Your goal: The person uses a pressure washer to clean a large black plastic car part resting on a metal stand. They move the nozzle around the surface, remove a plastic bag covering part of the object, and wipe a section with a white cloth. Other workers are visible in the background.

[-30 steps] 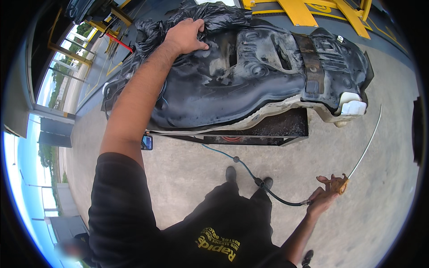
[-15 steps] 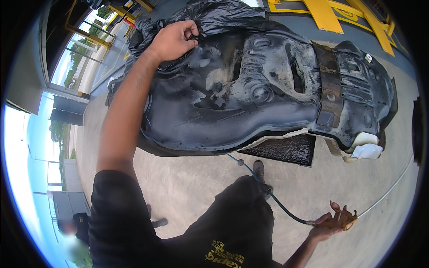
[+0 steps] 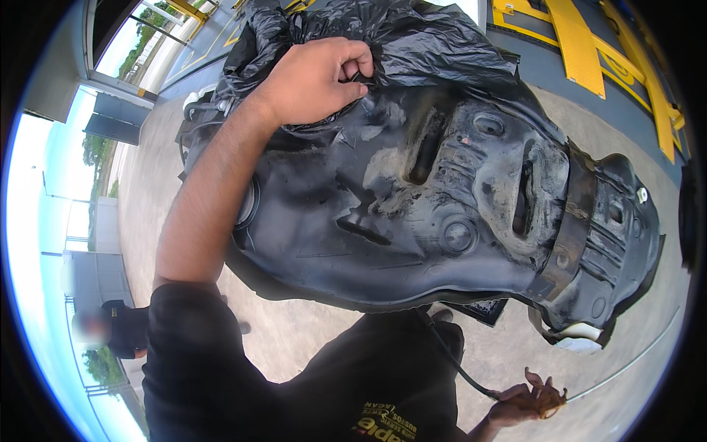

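A large black moulded tank (image 3: 317, 221), which looks like a vehicle fuel tank, lies before me with dusty grey patches and a rusty metal strap (image 3: 573, 214) around its right part. Over its far left side is a crumpled black plastic sheet (image 3: 434, 48). My left hand (image 3: 324, 77) is closed, pinching the sheet's near edge just above the tank. Low on the right, my right hand (image 3: 519, 404) grips a spray wand (image 3: 626, 366), with a brownish handle and a long thin metal rod pointing right. A dark hose (image 3: 460, 365) runs to it past my leg.
Yellow metal lift parts (image 3: 578, 48) stand on the blue-grey floor at the far right. Another person in a dark shirt (image 3: 127, 328) is at the lower left. Beneath the tank's near edge a dark mat or tray (image 3: 482, 311) shows partly on the concrete floor (image 3: 294, 328).
My left hand has moved right with the plastic sheet, which now reaches further right over the tank's far side. The tank sits lower and larger in view. My right hand keeps the wand.
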Action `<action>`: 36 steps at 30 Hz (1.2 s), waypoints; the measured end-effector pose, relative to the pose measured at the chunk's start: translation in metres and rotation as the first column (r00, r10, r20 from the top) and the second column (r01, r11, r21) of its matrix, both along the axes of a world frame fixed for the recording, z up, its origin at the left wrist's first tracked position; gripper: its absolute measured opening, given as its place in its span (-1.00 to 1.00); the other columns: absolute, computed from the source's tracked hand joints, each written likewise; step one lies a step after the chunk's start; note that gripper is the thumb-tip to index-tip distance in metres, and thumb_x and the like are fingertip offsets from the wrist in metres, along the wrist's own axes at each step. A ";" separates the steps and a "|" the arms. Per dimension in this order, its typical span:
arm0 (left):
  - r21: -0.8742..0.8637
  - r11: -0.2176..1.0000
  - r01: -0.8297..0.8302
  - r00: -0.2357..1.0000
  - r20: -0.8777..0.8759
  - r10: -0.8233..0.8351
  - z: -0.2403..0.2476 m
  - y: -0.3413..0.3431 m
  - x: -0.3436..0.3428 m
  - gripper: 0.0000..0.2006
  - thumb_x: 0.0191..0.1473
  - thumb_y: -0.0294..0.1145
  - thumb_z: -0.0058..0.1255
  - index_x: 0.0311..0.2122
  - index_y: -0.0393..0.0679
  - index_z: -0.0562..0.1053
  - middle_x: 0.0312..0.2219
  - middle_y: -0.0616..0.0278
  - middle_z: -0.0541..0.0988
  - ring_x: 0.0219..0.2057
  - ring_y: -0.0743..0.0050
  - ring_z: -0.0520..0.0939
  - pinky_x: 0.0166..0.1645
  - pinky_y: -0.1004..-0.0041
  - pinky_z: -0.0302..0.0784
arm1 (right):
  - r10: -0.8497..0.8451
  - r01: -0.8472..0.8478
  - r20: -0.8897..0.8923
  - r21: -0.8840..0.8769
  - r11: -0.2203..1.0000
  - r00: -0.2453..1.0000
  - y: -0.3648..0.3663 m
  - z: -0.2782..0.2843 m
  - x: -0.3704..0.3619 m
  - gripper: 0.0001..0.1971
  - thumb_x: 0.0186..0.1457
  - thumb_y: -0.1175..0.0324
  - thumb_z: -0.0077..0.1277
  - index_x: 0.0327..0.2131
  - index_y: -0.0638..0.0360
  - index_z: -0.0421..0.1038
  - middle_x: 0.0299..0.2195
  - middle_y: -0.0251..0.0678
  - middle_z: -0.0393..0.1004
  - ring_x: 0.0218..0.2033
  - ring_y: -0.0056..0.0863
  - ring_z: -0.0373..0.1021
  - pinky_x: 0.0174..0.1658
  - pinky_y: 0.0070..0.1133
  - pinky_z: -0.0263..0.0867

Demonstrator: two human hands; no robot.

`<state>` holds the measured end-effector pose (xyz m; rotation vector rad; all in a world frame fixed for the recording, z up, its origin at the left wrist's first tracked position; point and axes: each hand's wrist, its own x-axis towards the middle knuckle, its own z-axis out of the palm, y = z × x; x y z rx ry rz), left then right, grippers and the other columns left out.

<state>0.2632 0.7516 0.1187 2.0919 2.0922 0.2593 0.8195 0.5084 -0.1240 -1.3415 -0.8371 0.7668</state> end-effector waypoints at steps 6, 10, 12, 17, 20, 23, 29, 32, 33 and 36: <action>-0.003 0.999 -0.040 0.999 0.013 0.040 0.002 -0.002 0.002 -0.76 0.07 -0.45 0.29 -0.15 -0.14 0.53 -0.31 0.31 0.53 -0.27 0.51 0.56 -0.13 0.42 0.54 | 0.072 -0.071 0.022 -0.034 0.997 0.997 0.010 -0.011 0.032 0.01 0.26 -0.53 -0.44 0.26 0.39 -0.03 -0.13 0.08 0.48 -0.85 -0.61 0.20 -0.75 -0.84 0.04; -0.021 1.000 -0.006 1.000 0.014 0.006 0.002 -0.001 -0.001 -0.76 0.09 -0.44 0.29 -0.13 -0.14 0.52 -0.30 0.30 0.53 -0.27 0.48 0.55 -0.11 0.41 0.56 | 0.010 -0.013 0.147 0.019 1.000 0.989 0.015 -0.025 0.044 0.02 0.26 -0.53 -0.47 0.29 0.38 -0.07 -0.05 0.16 0.47 -0.85 -0.61 0.17 -0.74 -0.83 0.04; -0.019 1.000 0.017 1.000 -0.014 -0.017 0.003 -0.001 -0.001 -0.75 0.10 -0.44 0.29 -0.12 -0.13 0.52 -0.29 0.30 0.52 -0.26 0.47 0.55 -0.10 0.41 0.56 | 0.041 -0.041 0.163 0.002 0.999 0.986 0.010 -0.026 0.056 -0.09 0.34 -0.41 -0.45 0.28 0.37 -0.02 0.01 0.03 0.32 -0.45 -0.30 0.45 0.04 -0.32 0.01; 0.017 0.999 0.033 0.998 -0.059 -0.032 0.000 -0.004 -0.001 -0.75 0.11 -0.40 0.28 -0.11 -0.10 0.52 -0.29 0.28 0.53 -0.23 0.39 0.58 -0.08 0.37 0.57 | 0.071 -0.074 0.105 0.031 0.997 0.992 0.022 -0.028 0.084 -0.12 0.37 -0.39 -0.46 0.29 0.34 -0.01 -0.05 -0.06 0.30 -0.24 -0.25 0.52 0.39 -0.11 0.09; 0.056 0.998 0.008 0.995 -0.096 -0.002 -0.003 -0.011 0.007 -0.72 0.10 -0.40 0.29 -0.08 -0.07 0.52 -0.21 0.24 0.54 -0.15 0.31 0.60 -0.01 0.31 0.57 | 0.105 -0.111 0.078 0.073 0.991 0.991 0.020 -0.033 0.101 -0.09 0.35 -0.42 -0.46 0.30 0.33 -0.05 -0.05 -0.01 0.34 -0.32 -0.29 0.51 0.17 -0.23 0.37; 0.067 0.998 0.002 0.994 -0.108 0.005 -0.009 -0.019 0.009 -0.60 0.08 -0.41 0.31 0.03 -0.02 0.48 -0.08 0.20 0.49 -0.02 0.27 0.56 0.08 0.26 0.55 | 0.168 -0.169 0.128 -0.004 0.986 0.978 0.016 -0.015 0.094 -0.05 0.32 -0.47 -0.49 0.30 0.34 -0.08 -0.09 0.01 0.39 -0.52 -0.34 0.49 -0.08 -0.32 0.54; 0.099 0.989 -0.113 0.906 -0.398 0.143 -0.014 -0.059 0.042 -0.21 -0.04 -0.30 0.43 0.30 0.09 0.29 0.15 0.10 0.33 0.18 0.02 0.41 0.27 0.12 0.39 | 0.173 -0.173 0.003 0.037 0.984 0.985 0.021 0.006 0.095 -0.04 0.29 -0.49 -0.48 0.26 0.37 -0.08 -0.14 0.11 0.43 -0.72 -0.40 0.40 -0.57 -0.54 0.49; 0.176 0.974 -0.146 0.832 -0.511 0.217 -0.018 -0.077 0.056 -0.11 -0.12 -0.17 0.48 0.32 0.01 0.27 0.19 0.08 0.29 0.24 -0.05 0.34 0.30 0.05 0.32 | 0.273 -0.270 -0.025 0.077 0.960 0.962 0.007 -0.026 0.129 -0.03 0.29 -0.49 -0.46 0.26 0.36 -0.08 -0.11 0.11 0.40 -0.64 -0.38 0.45 -0.78 -0.80 0.30; 0.187 0.971 -0.149 0.869 -0.444 0.219 -0.019 -0.087 0.065 -0.11 -0.12 -0.14 0.48 0.31 -0.01 0.27 0.20 0.07 0.28 0.24 -0.05 0.33 0.30 0.04 0.30 | 0.289 -0.287 -0.016 0.072 0.955 0.957 0.005 -0.028 0.132 -0.03 0.28 -0.50 -0.45 0.26 0.36 -0.07 -0.10 0.10 0.38 -0.60 -0.37 0.47 -0.81 -0.84 0.27; 0.210 0.972 -0.104 0.954 -0.255 0.157 -0.029 -0.124 0.114 -0.13 -0.10 -0.07 0.45 0.29 -0.07 0.29 0.20 0.04 0.28 0.25 -0.04 0.30 0.31 0.04 0.25 | 0.197 -0.198 0.029 0.031 0.980 0.980 0.007 -0.011 0.114 -0.01 0.27 -0.51 -0.44 0.28 0.35 -0.09 -0.02 0.05 0.30 -0.45 -0.33 0.51 -0.75 -0.77 0.39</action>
